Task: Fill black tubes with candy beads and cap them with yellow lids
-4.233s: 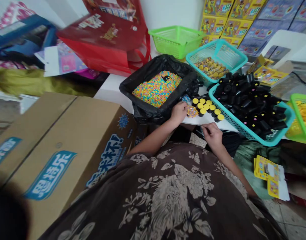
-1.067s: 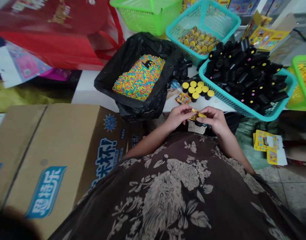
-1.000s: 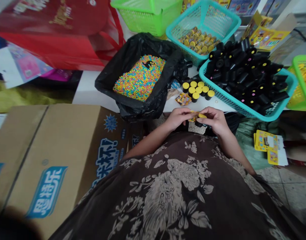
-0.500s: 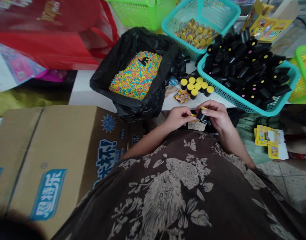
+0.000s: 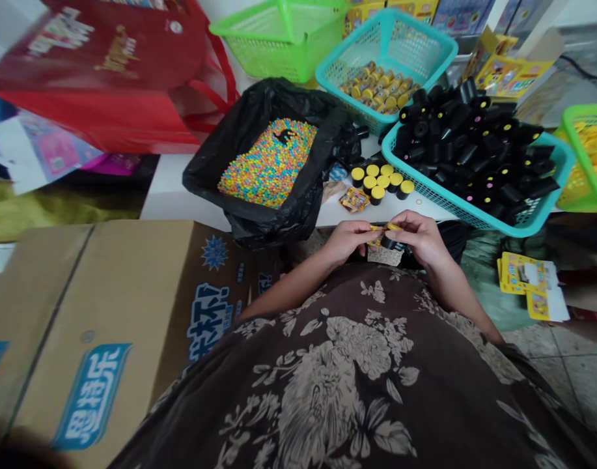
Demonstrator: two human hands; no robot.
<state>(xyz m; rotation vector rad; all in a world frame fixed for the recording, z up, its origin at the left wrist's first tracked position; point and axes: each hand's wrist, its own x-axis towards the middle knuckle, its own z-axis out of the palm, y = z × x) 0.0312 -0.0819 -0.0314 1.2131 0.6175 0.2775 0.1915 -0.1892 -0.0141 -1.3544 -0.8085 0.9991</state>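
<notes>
Just off the front edge of the white bench (image 5: 178,189), the left hand (image 5: 347,240) and right hand (image 5: 418,238) clench a narrow yellow strip (image 5: 387,227), the right grip also holding a black cylindrical canister (image 5: 388,243).

White “恩特乐” on a blue label (image 5: 92,396) on a cardboard carton (image 5: 122,273)

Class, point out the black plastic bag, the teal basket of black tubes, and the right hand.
Black plastic bag (image 5: 298,215), head view, near wall.
Teal basket (image 5: 449,195), head view, mesh side.
Right hand (image 5: 418,238), head view, back of hand.
</notes>
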